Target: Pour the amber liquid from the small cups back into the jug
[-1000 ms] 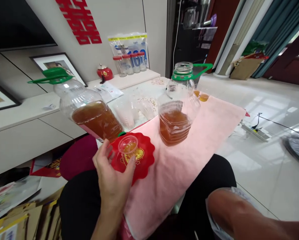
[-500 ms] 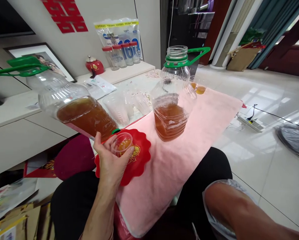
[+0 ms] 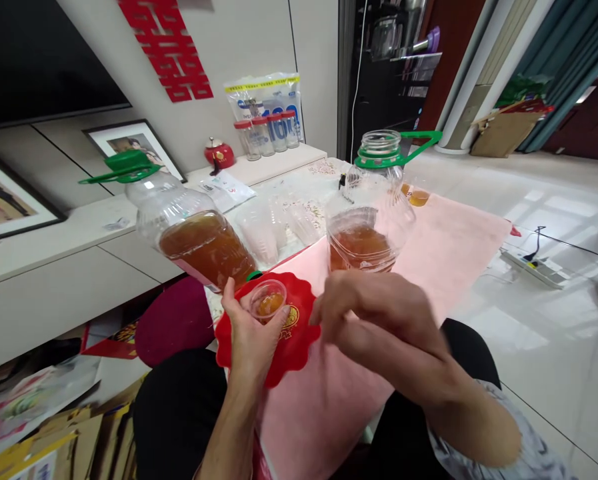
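Observation:
My left hand [image 3: 253,343] is closed around a small clear plastic cup [image 3: 269,301] with some amber liquid in it. The cup is held over a red scalloped plate [image 3: 299,360] with gold markings. My right hand [image 3: 379,320], slightly blurred, is to the right of the plate with its fingers curled together. What it may be pinching is hidden. Behind it stands an uncapped clear plastic jug [image 3: 363,240] of amber liquid with a green handle. At the left, a capped jug [image 3: 203,243] of similar liquid appears tilted in this view.
A pink cloth [image 3: 459,227] covers much of the table. Several clear plastic cups [image 3: 263,230] lie behind the plate, and cups with amber liquid [image 3: 417,196] stand at the far edge. Red-lidded jars [image 3: 269,135] line the cabinet. A power strip [image 3: 533,267] lies on the floor.
My right hand has come up from the lower right to beside the plate, its fingers curled. My left hand still holds the cup. The whole view has shifted, with things appearing farther right and lower.

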`<state>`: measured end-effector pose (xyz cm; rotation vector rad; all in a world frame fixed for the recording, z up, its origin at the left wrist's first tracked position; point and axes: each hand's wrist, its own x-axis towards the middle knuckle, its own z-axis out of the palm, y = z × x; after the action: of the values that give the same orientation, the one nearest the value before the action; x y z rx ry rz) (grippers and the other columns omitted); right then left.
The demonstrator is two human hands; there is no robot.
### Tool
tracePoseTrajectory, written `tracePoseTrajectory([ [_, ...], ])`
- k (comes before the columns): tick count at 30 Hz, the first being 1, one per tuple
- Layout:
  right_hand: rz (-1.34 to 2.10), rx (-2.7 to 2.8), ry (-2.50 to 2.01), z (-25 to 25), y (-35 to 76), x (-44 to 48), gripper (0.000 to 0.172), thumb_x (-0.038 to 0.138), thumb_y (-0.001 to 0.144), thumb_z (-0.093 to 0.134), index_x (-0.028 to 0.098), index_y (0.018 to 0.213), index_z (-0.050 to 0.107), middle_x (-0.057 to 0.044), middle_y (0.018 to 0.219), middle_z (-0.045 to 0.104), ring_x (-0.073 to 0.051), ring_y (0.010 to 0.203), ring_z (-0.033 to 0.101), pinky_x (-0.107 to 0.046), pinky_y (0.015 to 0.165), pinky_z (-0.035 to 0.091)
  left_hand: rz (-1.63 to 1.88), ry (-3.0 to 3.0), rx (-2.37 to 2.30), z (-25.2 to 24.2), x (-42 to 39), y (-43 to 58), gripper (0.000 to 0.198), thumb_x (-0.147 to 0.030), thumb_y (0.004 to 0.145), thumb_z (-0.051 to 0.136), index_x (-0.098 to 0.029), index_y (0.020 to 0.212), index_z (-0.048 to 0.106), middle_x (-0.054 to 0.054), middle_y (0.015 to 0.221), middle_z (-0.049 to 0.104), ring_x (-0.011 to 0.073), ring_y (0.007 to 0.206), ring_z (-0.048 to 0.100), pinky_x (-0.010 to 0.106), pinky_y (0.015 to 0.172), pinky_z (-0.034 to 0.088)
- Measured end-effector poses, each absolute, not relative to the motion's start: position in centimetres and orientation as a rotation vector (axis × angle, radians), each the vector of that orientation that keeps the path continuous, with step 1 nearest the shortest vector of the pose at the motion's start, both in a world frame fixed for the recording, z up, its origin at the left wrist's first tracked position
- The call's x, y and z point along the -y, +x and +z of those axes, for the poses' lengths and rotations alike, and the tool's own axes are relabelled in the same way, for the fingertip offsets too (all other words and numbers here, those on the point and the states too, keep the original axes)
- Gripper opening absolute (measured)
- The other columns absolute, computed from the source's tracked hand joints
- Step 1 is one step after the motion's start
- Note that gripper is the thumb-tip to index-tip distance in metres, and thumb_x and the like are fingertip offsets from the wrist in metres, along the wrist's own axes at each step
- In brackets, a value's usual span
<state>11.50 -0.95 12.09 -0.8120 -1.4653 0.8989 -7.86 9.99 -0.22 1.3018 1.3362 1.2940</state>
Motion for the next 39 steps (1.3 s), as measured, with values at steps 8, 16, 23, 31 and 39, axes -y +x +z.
tracePoseTrajectory([
  [8,0.875,1.650,-1.237,7.8,8.6,-6.7,0.021,0.030,0.097,0.058,0.022,0.078,0.054,0.005,0.069,0.054,-0.011,0.063,0.046,-0.027,0.062,0.033,1.327,1.253,-1.284,1.7,-8.9,-7.8,0.123,-0.035,0.063,0.087,-0.020,0.157,0.009,0.014,0.126,0.061,0.0293,0.127,0.061,0.053,0.109,0.050],
  [16,0.966,1.612,-1.325,5.1,8.7,-8.4,0.036,0.041,0.098,0.053,0.023,0.069,0.043,0.005,0.065,0.046,-0.012,0.063,0.040,-0.028,0.060,0.027,1.276,1.194,-1.238,3.0,-7.4,-7.8,0.122,-0.030,0.066,0.086,-0.026,0.158,0.006,0.012,0.127,0.062,0.0275,0.125,0.062,0.055,0.112,0.046],
  [23,1.218,1.509,-1.167,5.1,8.9,-8.0,0.047,0.056,0.096,0.053,0.022,0.065,0.044,0.006,0.063,0.042,-0.010,0.058,0.036,-0.026,0.055,0.028,1.218,1.290,-1.075,3.4,-6.4,-8.2,0.120,-0.033,0.074,0.085,-0.029,0.156,-0.002,0.010,0.125,0.065,0.0240,0.120,0.067,0.048,0.107,0.053],
  [31,1.378,1.363,-1.086,6.4,9.4,-6.6,0.047,0.058,0.089,0.064,0.023,0.063,0.046,0.007,0.056,0.045,-0.008,0.051,0.038,-0.025,0.049,0.028,1.186,1.412,-1.035,3.6,-5.3,-8.1,0.114,-0.032,0.083,0.080,-0.038,0.157,-0.006,0.007,0.129,0.064,0.0225,0.128,0.062,0.050,0.112,0.049],
  [39,1.543,1.196,-1.010,6.8,10.3,-5.0,0.041,0.045,0.088,0.069,0.021,0.061,0.049,0.009,0.050,0.047,-0.006,0.043,0.040,-0.021,0.043,0.029,1.159,1.393,-0.944,5.1,-3.7,-7.0,0.110,-0.029,0.083,0.080,-0.045,0.156,-0.002,0.003,0.124,0.065,0.0180,0.122,0.066,0.038,0.101,0.058],
])
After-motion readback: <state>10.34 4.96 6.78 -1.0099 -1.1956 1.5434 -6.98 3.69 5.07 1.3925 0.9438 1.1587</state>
